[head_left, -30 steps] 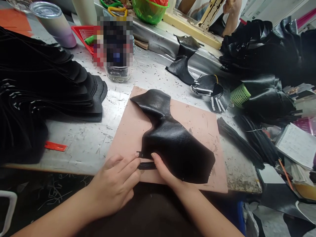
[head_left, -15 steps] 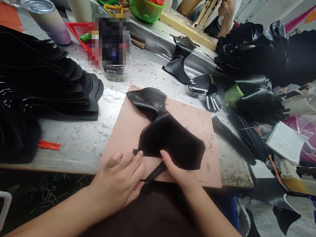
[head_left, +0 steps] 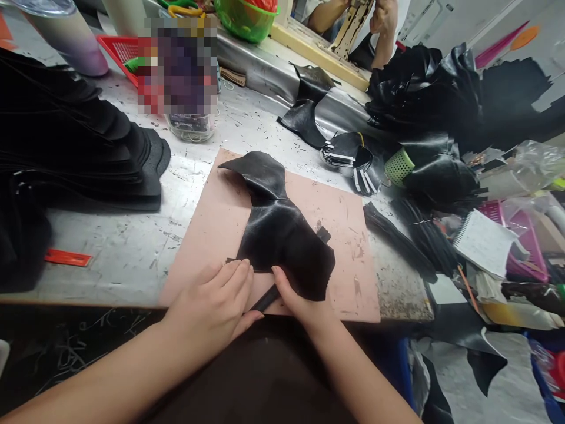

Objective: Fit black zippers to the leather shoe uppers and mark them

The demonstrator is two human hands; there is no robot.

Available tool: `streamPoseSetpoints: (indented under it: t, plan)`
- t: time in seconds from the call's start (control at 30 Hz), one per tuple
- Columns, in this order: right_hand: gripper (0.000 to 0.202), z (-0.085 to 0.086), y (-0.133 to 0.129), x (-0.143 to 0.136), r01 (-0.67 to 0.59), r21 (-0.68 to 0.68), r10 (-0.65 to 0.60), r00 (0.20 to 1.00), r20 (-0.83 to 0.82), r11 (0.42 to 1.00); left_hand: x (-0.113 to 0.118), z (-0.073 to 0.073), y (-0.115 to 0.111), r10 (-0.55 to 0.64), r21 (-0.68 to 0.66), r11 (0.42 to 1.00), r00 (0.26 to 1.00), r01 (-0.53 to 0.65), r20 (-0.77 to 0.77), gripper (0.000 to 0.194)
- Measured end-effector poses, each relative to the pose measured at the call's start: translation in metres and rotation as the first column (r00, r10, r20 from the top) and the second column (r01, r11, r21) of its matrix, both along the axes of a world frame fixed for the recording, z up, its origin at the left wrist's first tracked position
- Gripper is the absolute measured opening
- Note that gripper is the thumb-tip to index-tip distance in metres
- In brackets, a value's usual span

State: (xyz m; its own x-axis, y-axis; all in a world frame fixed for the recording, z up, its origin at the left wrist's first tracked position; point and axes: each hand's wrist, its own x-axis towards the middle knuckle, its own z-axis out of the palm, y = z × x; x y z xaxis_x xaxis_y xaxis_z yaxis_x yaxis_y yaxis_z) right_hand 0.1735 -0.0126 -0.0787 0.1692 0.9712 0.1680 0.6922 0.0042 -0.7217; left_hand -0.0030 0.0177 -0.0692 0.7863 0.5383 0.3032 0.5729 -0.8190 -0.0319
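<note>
A shiny black leather piece [head_left: 282, 235], wide at both ends and narrow in the middle, lies on a pinkish board [head_left: 194, 235]. At its lower left edge my left hand [head_left: 220, 294] presses with fingers together, thumb against a dark strip [head_left: 267, 297]. My right hand [head_left: 300, 297] grips the leather's lower edge, thumb on top and the other fingers hidden beneath it. The strip slants between both hands. A small serrated dark tab [head_left: 323, 234] sticks out past the leather's right edge.
Black pieces are stacked [head_left: 88, 147] at the left. A clear container [head_left: 192, 126] and red basket [head_left: 119, 56] stand behind. Further right are a green cup [head_left: 399, 166], dark strips [head_left: 397, 238] and a notebook [head_left: 485, 241]. Another person's hand [head_left: 384, 17] shows at the top.
The view has shifted, so most things sit further left. My left fingers have come together and flattened at the leather's edge. The leather's right end is bent differently, and the serrated tab now shows.
</note>
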Motion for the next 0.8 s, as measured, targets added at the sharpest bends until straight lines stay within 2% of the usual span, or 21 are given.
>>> streamPoseSetpoints:
  t: [0.1,0.23,0.37,0.47,0.6,0.8]
  plan:
    - [0.016,-0.001,-0.001,-0.001,0.03,0.013,-0.03,1.0,0.003,0.999,0.006,0.004,0.002,-0.001,0.001,1.0,0.999,0.001,-0.047,0.051]
    - [0.037,0.0,0.0,0.004,0.03,0.064,-0.032,0.999,0.019,0.997,0.014,0.007,0.002,0.031,-0.021,0.999,0.994,-0.034,-0.108,0.057]
    - [0.029,0.009,0.003,0.023,-0.044,0.138,0.044,0.999,-0.002,0.989,0.018,0.001,0.001,-0.008,-0.045,0.999,0.998,0.005,-0.055,0.052]
    - [0.032,0.017,0.004,0.037,-0.114,0.013,0.114,0.993,0.006,0.993,0.016,-0.006,0.002,-0.069,-0.055,0.996,0.998,0.068,-0.002,0.059]
    - [0.035,0.025,0.0,0.042,-0.087,-0.169,0.089,0.996,0.0,0.982,0.01,-0.013,0.004,-0.101,-0.047,0.994,0.994,0.103,0.037,0.059]
    - [0.034,0.024,-0.002,0.042,-0.032,-0.193,0.029,0.999,-0.021,0.981,0.012,-0.011,0.007,-0.119,-0.011,0.993,0.992,0.119,0.042,0.057]
